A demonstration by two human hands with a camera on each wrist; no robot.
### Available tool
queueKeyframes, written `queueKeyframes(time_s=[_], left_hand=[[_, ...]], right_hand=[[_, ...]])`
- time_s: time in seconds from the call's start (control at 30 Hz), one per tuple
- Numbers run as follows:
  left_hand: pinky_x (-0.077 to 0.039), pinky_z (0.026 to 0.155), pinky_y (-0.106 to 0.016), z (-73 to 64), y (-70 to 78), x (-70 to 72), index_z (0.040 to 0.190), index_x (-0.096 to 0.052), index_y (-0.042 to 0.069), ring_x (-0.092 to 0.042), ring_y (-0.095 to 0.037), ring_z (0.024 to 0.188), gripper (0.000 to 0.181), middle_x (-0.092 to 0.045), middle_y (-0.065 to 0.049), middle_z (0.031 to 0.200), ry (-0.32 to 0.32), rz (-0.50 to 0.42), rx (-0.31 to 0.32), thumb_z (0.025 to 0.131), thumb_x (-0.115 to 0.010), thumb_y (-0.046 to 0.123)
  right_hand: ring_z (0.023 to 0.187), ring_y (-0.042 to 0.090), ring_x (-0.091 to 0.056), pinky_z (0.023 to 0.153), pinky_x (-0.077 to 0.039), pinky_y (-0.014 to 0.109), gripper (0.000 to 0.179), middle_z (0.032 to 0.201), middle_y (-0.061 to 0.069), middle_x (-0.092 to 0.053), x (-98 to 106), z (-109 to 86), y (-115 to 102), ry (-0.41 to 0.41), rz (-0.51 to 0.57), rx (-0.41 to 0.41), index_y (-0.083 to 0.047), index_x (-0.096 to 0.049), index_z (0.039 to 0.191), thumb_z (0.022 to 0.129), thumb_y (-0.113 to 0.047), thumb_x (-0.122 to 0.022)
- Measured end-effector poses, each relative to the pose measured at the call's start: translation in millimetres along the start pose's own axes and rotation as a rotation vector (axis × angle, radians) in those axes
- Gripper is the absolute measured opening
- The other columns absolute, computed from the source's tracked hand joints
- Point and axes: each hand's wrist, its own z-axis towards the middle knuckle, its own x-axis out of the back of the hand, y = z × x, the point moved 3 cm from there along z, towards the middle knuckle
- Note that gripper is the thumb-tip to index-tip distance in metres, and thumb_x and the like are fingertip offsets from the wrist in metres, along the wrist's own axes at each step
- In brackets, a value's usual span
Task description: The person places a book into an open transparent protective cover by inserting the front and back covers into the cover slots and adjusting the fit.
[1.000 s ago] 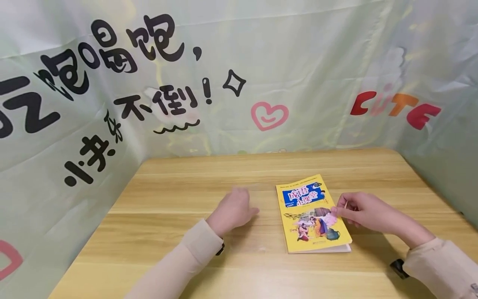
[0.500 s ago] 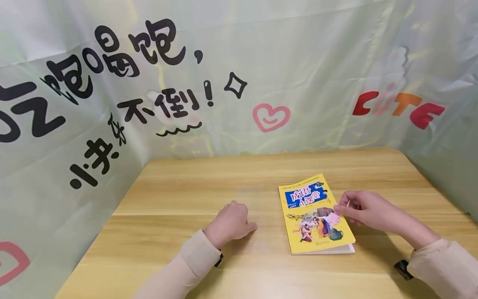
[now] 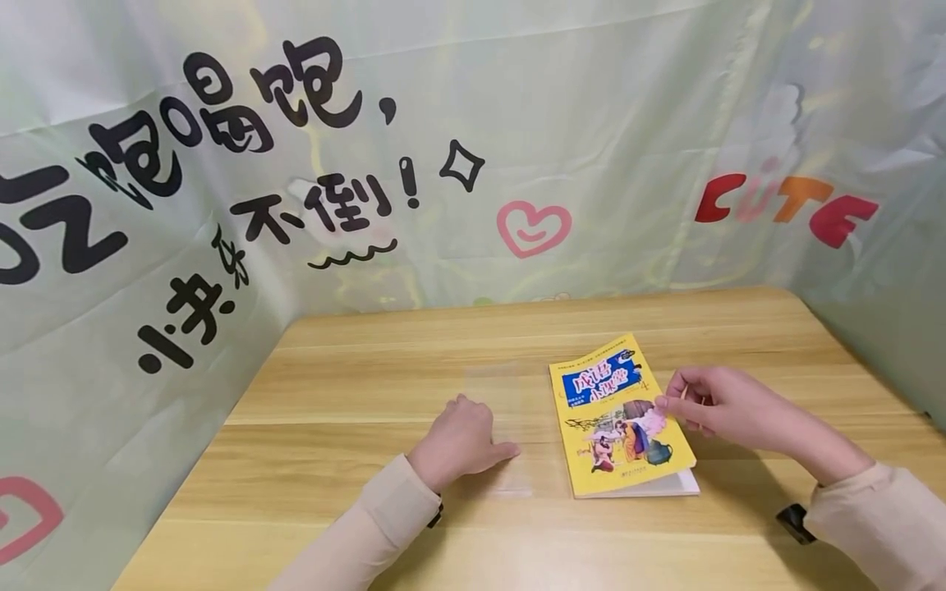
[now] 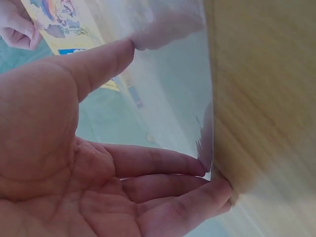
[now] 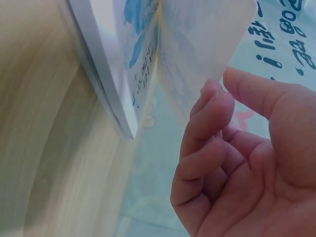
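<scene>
Pale cloth point(image 3: 628, 123), a wooden table point(image 3: 281, 460) and a yellow book point(image 3: 621, 427) with its cover point(image 5: 207, 44) raised

Wrinkled fabric carrying bold black characters point(image 3: 318, 86) surrounds the smooth, grained tabletop. My beige sleeves point(image 3: 392, 501) run out of frame. The thin paperback lies right of centre on the wood: blue title panel, pink-and-white lettering, painted figures, a dark pot, white pages showing underneath. Its smallest print I can't read. Left of it is a glossy, transparent sheet point(image 4: 177, 89), its outline hard to make out from above. My left hand point(image 3: 454, 435) touches that sheet, thumb held apart from extended fingers. My right hand point(image 3: 720, 402) pinches the cover's edge between thumb and forefinger, other fingers curled. A black band point(image 3: 796, 524) shows partly at my right cuff.
</scene>
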Motion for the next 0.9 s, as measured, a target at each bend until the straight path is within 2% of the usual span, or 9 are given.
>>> queueKeyframes(time_s=[0.13, 0.27, 0.43, 0.63, 0.83, 0.9], left_hand=[[-0.058, 0.101, -0.049, 0.2, -0.2, -0.8, 0.057, -0.051, 0.011, -0.07, -0.039, 0.108, 0.066, -0.072, -0.019, 0.09, -0.007, -0.002, 0.015, 0.09, -0.081, 0.059], [-0.058, 0.107, -0.052, 1.8, 1.9, -2.0, 0.064, -0.061, 0.008, -0.068, -0.048, 0.123, 0.069, -0.077, -0.027, 0.103, 0.001, 0.023, 0.014, 0.085, -0.081, 0.07], [-0.06, 0.105, -0.048, 3.3, 5.7, -2.2, 0.073, -0.066, 0.004, -0.065, -0.047, 0.127, 0.07, -0.076, -0.029, 0.117, -0.004, 0.033, 0.039, 0.083, -0.081, 0.072], [-0.061, 0.102, -0.048, 5.6, 4.2, -3.2, 0.065, -0.061, 0.008, -0.065, -0.048, 0.128, 0.066, -0.07, -0.036, 0.129, -0.024, 0.0, 0.057, 0.081, -0.085, 0.068], [-0.061, 0.102, -0.05, 5.5, 1.9, -1.6, 0.061, -0.056, 0.01, -0.065, -0.049, 0.13, 0.066, -0.067, -0.039, 0.134, -0.024, -0.018, 0.055, 0.082, -0.086, 0.066], [-0.061, 0.1, -0.049, 5.3, 1.1, -0.3, 0.06, -0.055, 0.011, -0.067, -0.048, 0.126, 0.067, -0.071, -0.035, 0.127, -0.017, -0.015, 0.046, 0.083, -0.086, 0.065]], right_hand=[[0.06, 0.01, -0.051, 0.051, -0.039, 0.024, 0.022, 0.072, -0.002, -0.056, 0.5, 1.3, -3.2, -0.002, 0.004, -0.004, -0.011, -0.066, 0.099, 0.106, -0.032, -0.069], [0.06, 0.01, -0.05, 0.05, -0.038, 0.024, 0.022, 0.071, -0.002, -0.055, 1.0, 2.3, -5.1, 0.0, -0.001, 0.003, -0.012, -0.066, 0.099, 0.106, -0.032, -0.07], [0.059, 0.01, -0.05, 0.05, -0.036, 0.023, 0.021, 0.071, -0.003, -0.054, 0.8, 3.4, -6.5, -0.002, -0.004, 0.007, -0.012, -0.066, 0.098, 0.105, -0.031, -0.071], [0.059, 0.01, -0.051, 0.05, -0.038, 0.024, 0.02, 0.072, -0.002, -0.056, 0.8, 5.9, -7.5, -0.013, -0.006, 0.009, -0.011, -0.066, 0.099, 0.104, -0.029, -0.072], [0.059, 0.01, -0.051, 0.05, -0.039, 0.024, 0.019, 0.071, -0.002, -0.056, 1.9, 8.8, -12.8, -0.011, 0.009, 0.028, -0.012, -0.065, 0.097, 0.106, -0.029, -0.07], [0.061, 0.01, -0.052, 0.051, -0.04, 0.025, 0.02, 0.072, -0.002, -0.056, 2.7, 10.1, -15.1, -0.008, 0.018, 0.035, -0.011, -0.064, 0.098, 0.107, -0.029, -0.069]])
